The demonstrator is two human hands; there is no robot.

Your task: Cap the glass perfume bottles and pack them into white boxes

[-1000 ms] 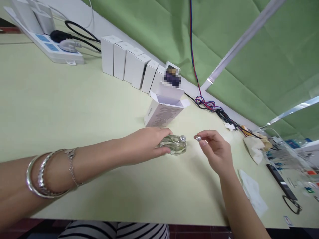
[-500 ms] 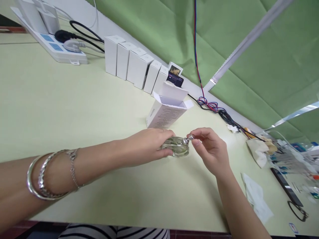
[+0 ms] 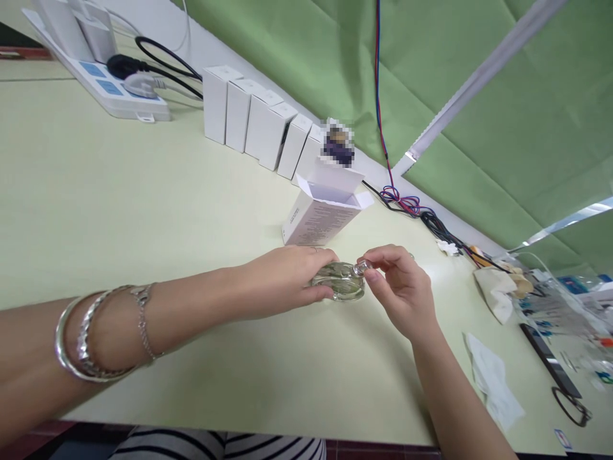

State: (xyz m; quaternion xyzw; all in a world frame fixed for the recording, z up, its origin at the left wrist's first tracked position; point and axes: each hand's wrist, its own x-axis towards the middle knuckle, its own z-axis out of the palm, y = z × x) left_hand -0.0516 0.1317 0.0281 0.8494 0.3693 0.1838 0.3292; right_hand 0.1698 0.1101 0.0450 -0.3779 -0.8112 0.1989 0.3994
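Observation:
A clear glass perfume bottle (image 3: 342, 289) with a pale greenish tint lies tilted over the table, its neck pointing right. My left hand (image 3: 299, 278) is closed round the bottle's base end, thumb in front and fingers behind. At the neck sits a small silver cap (image 3: 363, 268), pinched between the thumb and fingertips of my right hand (image 3: 402, 281). Just behind the bottle stands an opened white carton (image 3: 318, 220), its flaps up and fine print on its side. A small greenish edge peeks out behind my right fingers; its kind is hidden.
Several white boxes (image 3: 239, 115) stand in a row along the wall. A power strip (image 3: 115, 96) with plugs lies at the far left. Cables (image 3: 438, 227) run along the back. On the right are a white tissue (image 3: 493, 380), a dark phone (image 3: 550, 358) and glasses (image 3: 572, 406).
My right fingers have moved slightly left with the silver cap, which now sits over the bottle's neck. My left hand keeps its hold on the bottle.

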